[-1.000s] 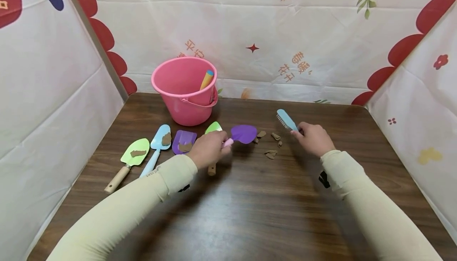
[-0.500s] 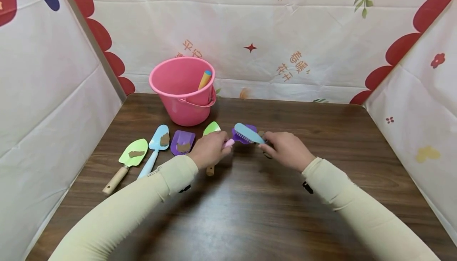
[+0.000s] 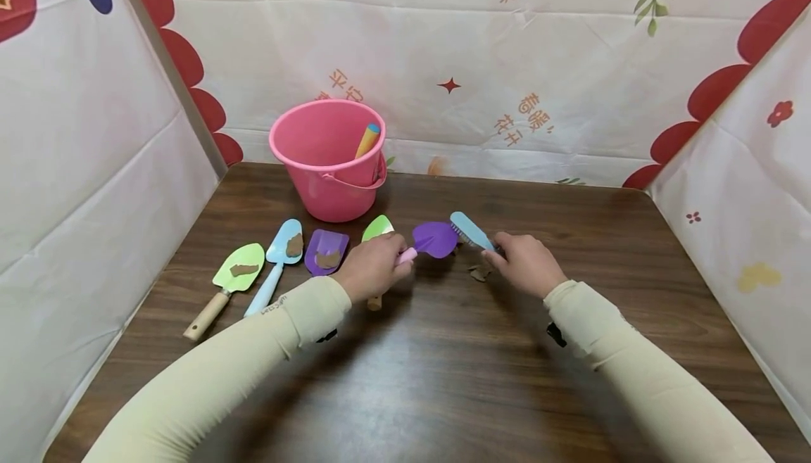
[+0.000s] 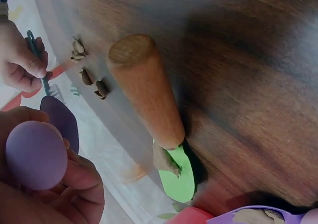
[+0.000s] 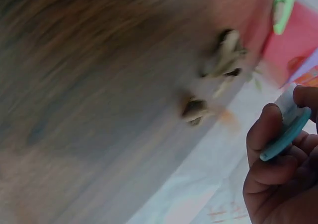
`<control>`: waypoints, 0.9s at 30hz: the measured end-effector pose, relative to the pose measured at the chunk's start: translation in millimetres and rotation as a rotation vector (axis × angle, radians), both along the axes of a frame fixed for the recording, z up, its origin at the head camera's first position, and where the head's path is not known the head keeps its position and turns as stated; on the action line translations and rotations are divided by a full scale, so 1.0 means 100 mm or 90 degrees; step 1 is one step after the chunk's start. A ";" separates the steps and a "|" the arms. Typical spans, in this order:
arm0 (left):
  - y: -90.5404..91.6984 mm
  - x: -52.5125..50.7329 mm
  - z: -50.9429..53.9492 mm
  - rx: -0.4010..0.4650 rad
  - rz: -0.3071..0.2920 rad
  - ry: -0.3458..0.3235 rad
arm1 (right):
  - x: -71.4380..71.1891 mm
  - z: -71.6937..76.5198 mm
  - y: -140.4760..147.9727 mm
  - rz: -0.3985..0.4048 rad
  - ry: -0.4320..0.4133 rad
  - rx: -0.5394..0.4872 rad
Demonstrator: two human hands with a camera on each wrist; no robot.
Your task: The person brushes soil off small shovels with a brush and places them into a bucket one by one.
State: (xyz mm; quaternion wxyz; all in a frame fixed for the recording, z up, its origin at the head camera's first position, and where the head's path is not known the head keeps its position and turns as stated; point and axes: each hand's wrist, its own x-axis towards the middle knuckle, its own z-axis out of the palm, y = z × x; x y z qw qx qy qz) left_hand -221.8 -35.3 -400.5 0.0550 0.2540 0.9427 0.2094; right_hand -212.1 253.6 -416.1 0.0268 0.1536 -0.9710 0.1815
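My left hand [image 3: 374, 266] grips the pinkish-lilac handle of a small shovel with a purple blade [image 3: 436, 239]. In the left wrist view the rounded handle end [image 4: 37, 155] faces the camera. My right hand [image 3: 527, 264] holds a light blue brush [image 3: 472, 229], its bristles toward the blade's right edge. Whether they touch, I cannot tell. Brown clay-like scraps [image 3: 479, 273] lie on the table between the hands; others are partly hidden by the brush. In the right wrist view more scraps [image 5: 195, 110] appear, blurred. Beneath my left hand lies a green shovel [image 3: 378, 226], mostly covered.
To the left lie a green shovel [image 3: 237, 266], a light blue shovel [image 3: 285, 245] and a purple scoop [image 3: 327, 246], each bearing a brown scrap. Behind them stands a pink bucket [image 3: 332, 188] with a yellow handle [image 3: 366, 142] inside. Printed cloth [image 3: 507, 48] walls the table.
The brush swept left over the purple blade, then drew back a little to the right. My left hand with the shovel has hardly moved.
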 end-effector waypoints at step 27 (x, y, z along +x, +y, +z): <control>0.14 -0.07 0.03 0.047 0.000 0.033 | 0.02 0.26 -0.06 0.044 0.051 -0.035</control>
